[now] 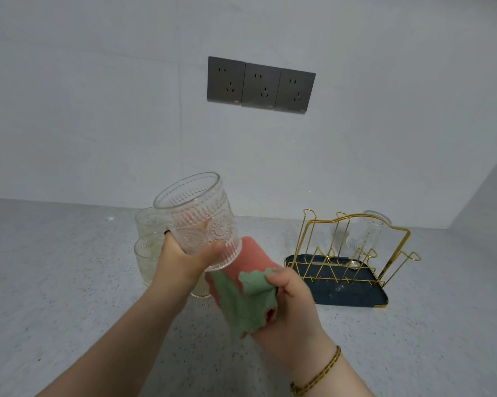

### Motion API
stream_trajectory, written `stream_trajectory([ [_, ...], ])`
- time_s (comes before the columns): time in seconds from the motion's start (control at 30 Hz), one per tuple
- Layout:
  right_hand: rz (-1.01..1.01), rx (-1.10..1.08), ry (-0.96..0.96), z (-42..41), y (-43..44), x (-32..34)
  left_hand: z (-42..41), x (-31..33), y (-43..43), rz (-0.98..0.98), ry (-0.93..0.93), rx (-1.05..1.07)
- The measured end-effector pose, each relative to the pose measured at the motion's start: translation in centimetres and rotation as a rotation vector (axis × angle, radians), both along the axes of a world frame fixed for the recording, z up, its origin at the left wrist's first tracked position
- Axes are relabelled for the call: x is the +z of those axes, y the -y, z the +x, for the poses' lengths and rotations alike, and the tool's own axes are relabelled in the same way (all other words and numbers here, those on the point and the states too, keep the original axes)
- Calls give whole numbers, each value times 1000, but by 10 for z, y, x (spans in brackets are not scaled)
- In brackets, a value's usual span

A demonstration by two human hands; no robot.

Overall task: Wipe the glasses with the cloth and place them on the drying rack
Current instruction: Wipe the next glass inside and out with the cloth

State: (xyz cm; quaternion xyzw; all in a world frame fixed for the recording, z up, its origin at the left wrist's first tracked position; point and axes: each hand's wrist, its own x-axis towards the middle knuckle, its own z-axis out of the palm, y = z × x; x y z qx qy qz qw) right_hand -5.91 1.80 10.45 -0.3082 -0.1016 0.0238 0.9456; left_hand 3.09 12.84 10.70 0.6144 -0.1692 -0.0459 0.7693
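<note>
One clear glass (364,236) is already set on the gold drying rack (356,253). An embossed tumbler (201,222) is gripped, tilted, above the table (55,282) by the left hand (184,259). The pink-and-green cloth (241,287) is clenched just beside its base by the right hand (293,296). Several waiting tumblers (148,239) are left behind the left hand. The way to the rack is judged unobstructed.

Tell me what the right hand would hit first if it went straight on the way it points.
Most likely the bottom of the glass held by the left hand. The right hand, gripping the cloth, points up and left at it, cloth leading. Depth is hard to judge.
</note>
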Motion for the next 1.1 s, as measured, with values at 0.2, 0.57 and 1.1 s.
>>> stream_trajectory([
  [0.2, 11, -28, -17, 8, -2, 1, -19, -3, 9, 120, 55, -5],
  [0.57, -52, -63, -141, -5, 10, -3, -6, -4, -6, 229, -6, 110],
  [1.1, -1223, -395, -32, 19, 31, 62, -24, -17, -5, 519, 264, -75],
])
